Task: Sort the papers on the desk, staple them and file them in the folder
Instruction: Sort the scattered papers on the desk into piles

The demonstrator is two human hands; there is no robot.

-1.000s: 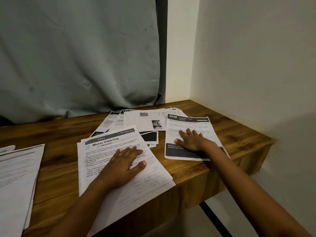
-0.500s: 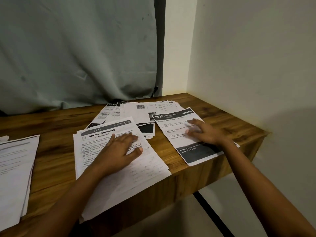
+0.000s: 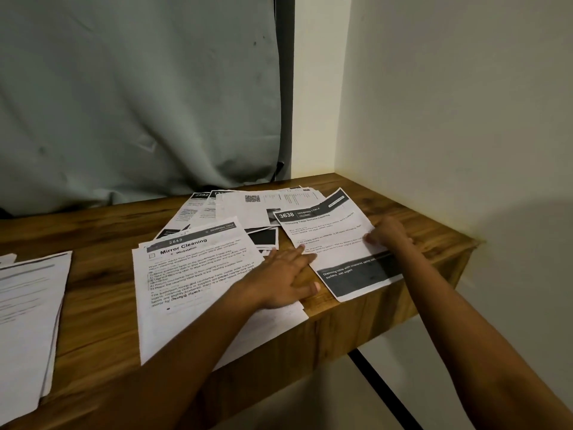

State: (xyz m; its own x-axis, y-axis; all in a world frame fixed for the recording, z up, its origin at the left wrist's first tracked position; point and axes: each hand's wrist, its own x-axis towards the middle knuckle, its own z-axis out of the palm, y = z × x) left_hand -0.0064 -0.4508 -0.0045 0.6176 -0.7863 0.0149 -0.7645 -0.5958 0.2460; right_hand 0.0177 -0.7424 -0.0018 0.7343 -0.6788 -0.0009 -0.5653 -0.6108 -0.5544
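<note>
The sheet headed "3638 Dressing Table" point(image 3: 331, 235) lies tilted near the desk's right front corner, its dark bottom band over the edge. My right hand point(image 3: 391, 237) is curled on its right edge, pinching it. My left hand point(image 3: 286, 279) lies flat with fingers spread, between that sheet and the "2643 Mirror Cleaning" stack point(image 3: 192, 274), its fingertips touching the sheet's left edge. A fanned pile of printed sheets point(image 3: 248, 203) lies behind both. No stapler or folder is in view.
Another stack of papers point(image 3: 28, 305) sits at the left edge of the wooden desk point(image 3: 93, 231). A grey curtain point(image 3: 139, 88) hangs behind the desk. A pale wall point(image 3: 449, 119) closes the right side, where the desk ends in a corner.
My right hand slid the 3638 sheet forward and turned it, then moved to its right edge. My left hand left the Mirror Cleaning stack and moved right to the sheet's left edge.
</note>
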